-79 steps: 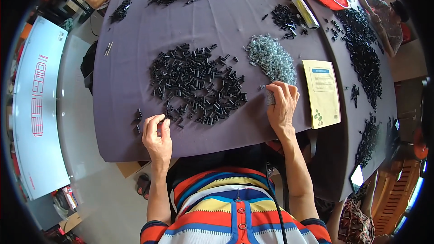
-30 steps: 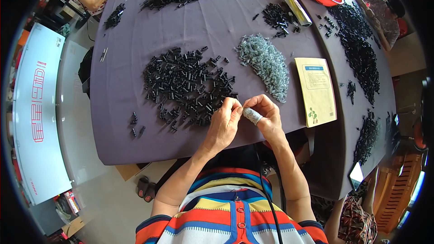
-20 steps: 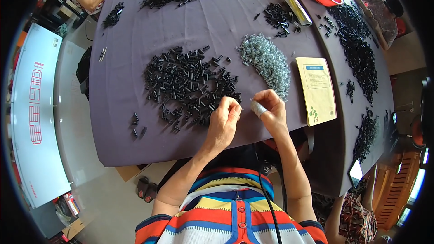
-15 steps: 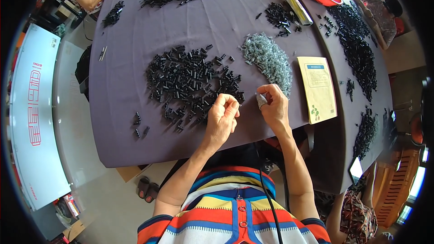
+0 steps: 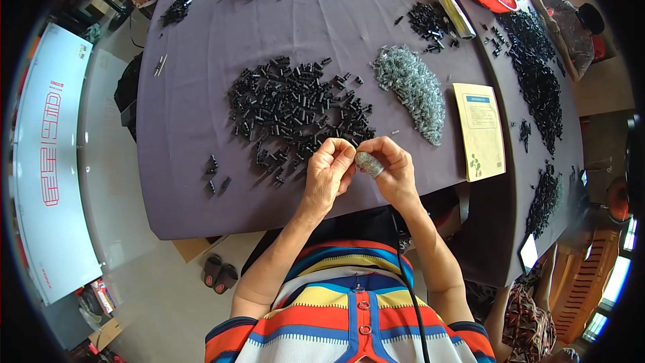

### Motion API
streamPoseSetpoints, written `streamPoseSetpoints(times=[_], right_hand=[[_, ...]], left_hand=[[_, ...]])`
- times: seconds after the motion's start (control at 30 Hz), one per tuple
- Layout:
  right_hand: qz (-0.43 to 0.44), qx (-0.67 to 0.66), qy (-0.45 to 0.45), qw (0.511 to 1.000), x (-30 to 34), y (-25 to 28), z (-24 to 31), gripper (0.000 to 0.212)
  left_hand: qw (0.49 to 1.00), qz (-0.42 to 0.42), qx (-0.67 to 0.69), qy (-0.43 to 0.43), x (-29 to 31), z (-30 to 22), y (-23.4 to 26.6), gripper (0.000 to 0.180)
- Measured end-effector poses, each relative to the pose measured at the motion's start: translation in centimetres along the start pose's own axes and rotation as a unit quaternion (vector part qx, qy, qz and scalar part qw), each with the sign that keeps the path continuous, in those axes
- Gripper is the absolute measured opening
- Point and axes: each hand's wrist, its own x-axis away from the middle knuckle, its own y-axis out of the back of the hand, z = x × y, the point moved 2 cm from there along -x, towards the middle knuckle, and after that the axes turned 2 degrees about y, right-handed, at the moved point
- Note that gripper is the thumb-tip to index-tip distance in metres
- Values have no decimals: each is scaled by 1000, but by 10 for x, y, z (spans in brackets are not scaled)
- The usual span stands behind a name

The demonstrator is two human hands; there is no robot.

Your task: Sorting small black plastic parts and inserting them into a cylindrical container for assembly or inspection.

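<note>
Black pieces (image 5: 285,104), small and tube-shaped

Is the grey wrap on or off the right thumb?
On: the grey wrap covers the outer part of the thumb on the right hand. Its underside is hidden.

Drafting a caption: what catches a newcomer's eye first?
Probably the brightly striped shirt at the bottom edge. Then the heap of black pieces left of centre, with a pile of clear pieces to its right. Also the left hand and right hand, close together at the heap's lower right, the latter with a grey wrap on its thumb.
</note>
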Motion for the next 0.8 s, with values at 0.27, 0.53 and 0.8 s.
streamPoseSetpoints(times=[0.27,0.53,0.8], right_hand=[[-19,-129,-62,990,0,3,-3,11],[-4,-112,-40,993,10,1,-5,22],[9,18,13,1000,16,12,-4,28]], left_hand=[[990,-13,143,2,-1,1,3,14],[992,3,127,-18,0,7,-1,15],[990,43,128,-29,-2,13,-2,15]])
